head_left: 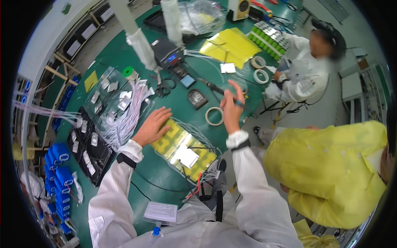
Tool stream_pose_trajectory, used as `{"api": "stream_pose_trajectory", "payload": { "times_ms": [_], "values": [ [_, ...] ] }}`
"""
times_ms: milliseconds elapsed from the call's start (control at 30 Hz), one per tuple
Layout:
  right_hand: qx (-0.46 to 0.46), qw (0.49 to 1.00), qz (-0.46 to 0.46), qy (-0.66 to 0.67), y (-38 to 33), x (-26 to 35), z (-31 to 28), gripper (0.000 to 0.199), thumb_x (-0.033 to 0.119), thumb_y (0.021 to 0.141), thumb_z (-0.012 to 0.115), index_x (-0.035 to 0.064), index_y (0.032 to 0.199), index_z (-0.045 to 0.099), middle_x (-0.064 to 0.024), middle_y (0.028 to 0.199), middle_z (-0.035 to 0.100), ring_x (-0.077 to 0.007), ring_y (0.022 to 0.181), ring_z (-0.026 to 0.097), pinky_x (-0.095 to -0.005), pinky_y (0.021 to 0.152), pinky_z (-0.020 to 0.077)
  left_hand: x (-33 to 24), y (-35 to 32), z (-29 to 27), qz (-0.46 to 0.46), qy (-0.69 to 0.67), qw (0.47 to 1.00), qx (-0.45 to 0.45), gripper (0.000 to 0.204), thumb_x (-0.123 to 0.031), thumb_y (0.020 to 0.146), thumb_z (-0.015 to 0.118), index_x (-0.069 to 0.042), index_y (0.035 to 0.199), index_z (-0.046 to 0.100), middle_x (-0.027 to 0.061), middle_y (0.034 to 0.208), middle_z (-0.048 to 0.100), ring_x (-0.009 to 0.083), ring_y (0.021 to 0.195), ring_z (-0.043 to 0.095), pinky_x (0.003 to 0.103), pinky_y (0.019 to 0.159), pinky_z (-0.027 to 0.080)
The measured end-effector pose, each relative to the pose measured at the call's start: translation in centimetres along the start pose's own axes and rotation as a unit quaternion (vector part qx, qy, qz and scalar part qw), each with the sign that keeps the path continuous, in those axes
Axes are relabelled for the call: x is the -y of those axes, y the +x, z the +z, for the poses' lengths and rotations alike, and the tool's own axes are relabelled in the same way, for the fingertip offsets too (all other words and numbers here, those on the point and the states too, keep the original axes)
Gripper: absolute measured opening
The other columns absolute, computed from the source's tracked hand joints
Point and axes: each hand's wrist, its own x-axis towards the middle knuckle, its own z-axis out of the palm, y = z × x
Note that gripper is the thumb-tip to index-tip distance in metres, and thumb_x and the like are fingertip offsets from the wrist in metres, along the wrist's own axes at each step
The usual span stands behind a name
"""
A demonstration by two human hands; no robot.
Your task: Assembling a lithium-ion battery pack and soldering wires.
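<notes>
My left hand [154, 126] lies flat with its fingers stretched over the upper left corner of a flat yellow battery pack [170, 144]. A white rectangular piece [188, 157] sits on the pack. Thin wires run along its far side, and red and black leads [199, 182] come off its near end. To the right of the pack, my right hand [233, 108] is closed on a dark-handled soldering iron [216, 88], whose tip points to the far left. Below that tip stands a small black cleaner holder [197, 99]. A tape roll [214, 116] lies beside my right hand.
Bundled white wires [128, 113] and a black tray [89, 151] lie left. A soldering station [167, 53], scissors [164, 86] and yellow sheets [229, 45] are farther back. One person [302, 78] sits far right by green cells [266, 41]; another in yellow [326, 173] is close right.
</notes>
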Motion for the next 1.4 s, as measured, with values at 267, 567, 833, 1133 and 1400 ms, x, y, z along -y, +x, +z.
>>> {"api": "stream_pose_trajectory", "payload": {
  "times_ms": [267,567,833,1133,1400],
  "values": [
    [0.062,0.989,-0.038,-0.129,-16.4,2.3,-8.2,0.016,0.009,0.092,0.053,0.0001,0.106,0.053,-0.0174,0.112,0.059,-0.0210,0.098,0.060,-0.0308,0.080,0.0488,1.3,4.5,1.4,-0.080,0.001,0.978,0.194,0.053,-0.054,0.085,0.056,-0.004,0.089,0.072,0.0155,0.091,0.067,0.0329,0.089,0.062,0.041,0.077,0.049],
    [0.097,0.938,-0.117,-0.312,-26.9,-2.1,-6.1,0.066,0.023,0.063,0.087,0.0100,0.108,0.040,-0.0237,0.132,0.043,-0.0440,0.117,0.044,-0.0504,0.098,0.0353,1.6,4.8,1.6,-0.067,-0.005,0.980,0.187,0.055,-0.056,0.086,0.052,-0.004,0.092,0.072,0.0174,0.086,0.066,0.0327,0.087,0.061,0.041,0.078,0.049],
    [0.078,0.904,-0.152,-0.392,-27.0,-3.3,-2.9,0.070,0.022,0.061,0.084,0.0115,0.111,0.038,-0.0234,0.137,0.036,-0.0475,0.126,0.033,-0.0578,0.102,0.0266,1.5,4.4,1.8,-0.064,0.000,0.981,0.181,0.056,-0.056,0.086,0.052,-0.005,0.091,0.072,0.0170,0.088,0.066,0.0327,0.088,0.061,0.041,0.080,0.048],
    [0.113,0.911,-0.139,-0.371,-27.1,-3.1,-3.6,0.064,0.016,0.064,0.080,0.0119,0.113,0.039,-0.0224,0.140,0.035,-0.0460,0.129,0.032,-0.0592,0.105,0.0235,1.4,4.3,1.6,-0.081,0.004,0.979,0.186,0.057,-0.058,0.086,0.051,-0.006,0.093,0.072,0.0167,0.088,0.067,0.0326,0.090,0.061,0.041,0.081,0.048],
    [0.120,0.873,-0.173,-0.440,-26.4,-2.7,-4.7,0.069,0.014,0.059,0.082,0.0121,0.113,0.039,-0.0221,0.137,0.038,-0.0458,0.127,0.033,-0.0601,0.103,0.0259,1.6,3.4,0.8,-0.103,0.002,0.975,0.195,0.059,-0.059,0.086,0.050,-0.005,0.093,0.073,0.0181,0.084,0.067,0.0350,0.083,0.063,0.042,0.077,0.050]
  ]
}}
